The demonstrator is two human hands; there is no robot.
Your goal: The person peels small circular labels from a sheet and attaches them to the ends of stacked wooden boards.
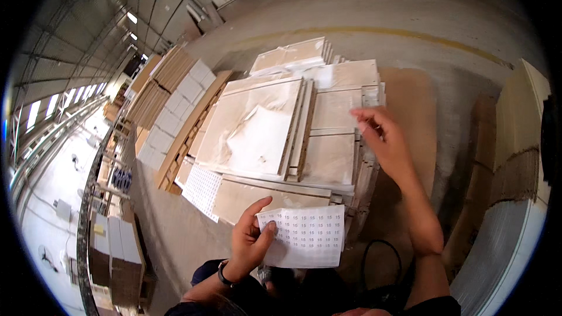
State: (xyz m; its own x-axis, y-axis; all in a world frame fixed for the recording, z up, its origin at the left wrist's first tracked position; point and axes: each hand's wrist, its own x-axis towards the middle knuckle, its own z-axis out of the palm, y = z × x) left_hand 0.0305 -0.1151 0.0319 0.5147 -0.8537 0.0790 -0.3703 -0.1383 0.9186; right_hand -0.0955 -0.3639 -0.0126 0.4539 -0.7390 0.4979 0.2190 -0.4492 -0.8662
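Two hands worked: left hand [249, 240] pinched a sticker sheet [304, 237]; right hand [383, 140], fingers loosely curled, touched stacked panels [263, 129] at twelve o'clock.

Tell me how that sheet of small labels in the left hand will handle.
The label sheet is likely floppy and light: the left hand pinches one edge while the rest hangs unsupported. It probably creases easily, being thin paper.

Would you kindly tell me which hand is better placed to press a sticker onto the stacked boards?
Probably the right hand: it is already stretched over the right edge of the stacked boards, fingertips pinched. The left hand is occupied, its grip on the sticker sheet.
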